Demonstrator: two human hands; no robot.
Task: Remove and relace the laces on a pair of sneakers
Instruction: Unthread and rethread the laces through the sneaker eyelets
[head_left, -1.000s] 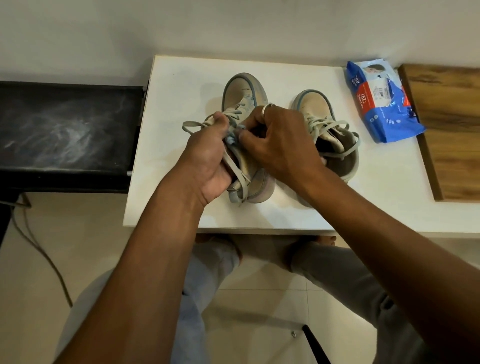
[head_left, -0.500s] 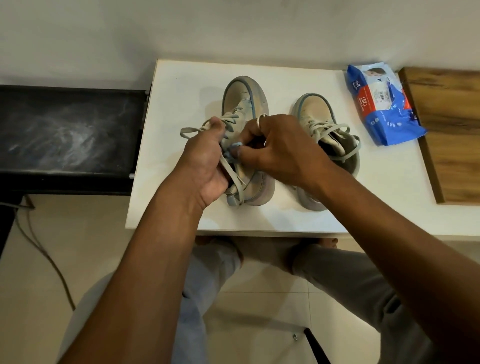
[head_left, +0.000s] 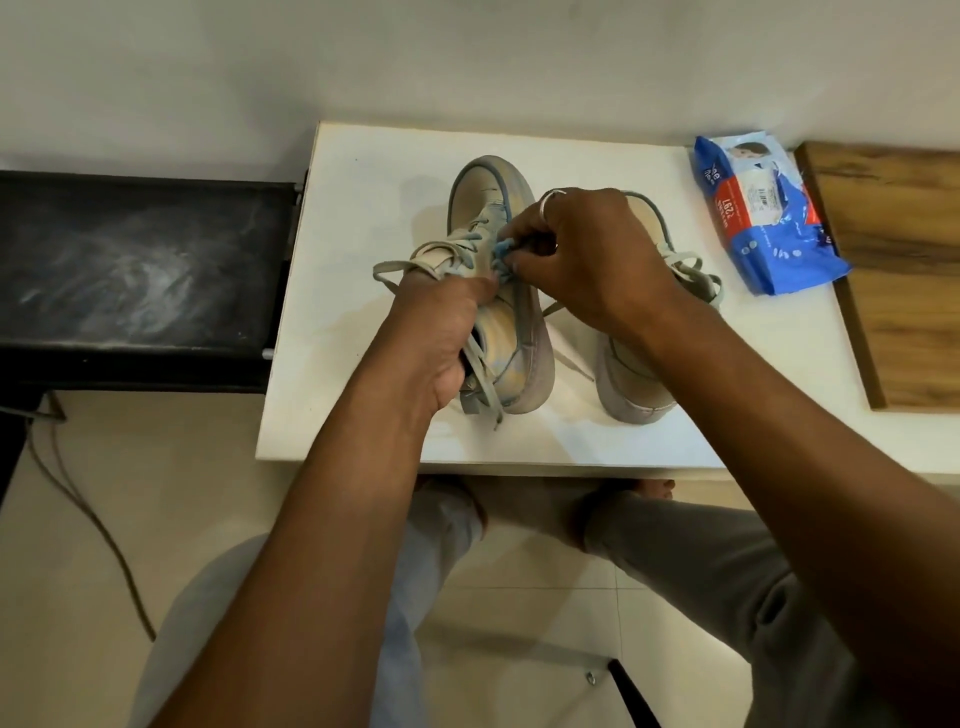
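Note:
Two beige sneakers with blue trim stand on the white table (head_left: 363, 218). The left sneaker (head_left: 488, 202) is tipped toward the right, and my left hand (head_left: 441, 332) grips its collar and tongue. My right hand (head_left: 587, 254) pinches the grey-blue lace (head_left: 498, 257) at the eyelets of that shoe. A loose lace loop (head_left: 400, 267) sticks out to the left. Another lace end hangs down near the heel. The right sneaker (head_left: 634, 379) stands behind my right wrist, still laced, mostly hidden.
A blue wipes pack (head_left: 763, 213) lies at the table's back right, beside a wooden board (head_left: 904, 270). A black bench (head_left: 135, 280) adjoins the table on the left. A cable (head_left: 88, 519) trails on the tiled floor. My knees are under the table's front edge.
The left sneaker has tilted further onto its side. My right hand has shifted up along the eyelets, working the lace. The view has dipped slightly.

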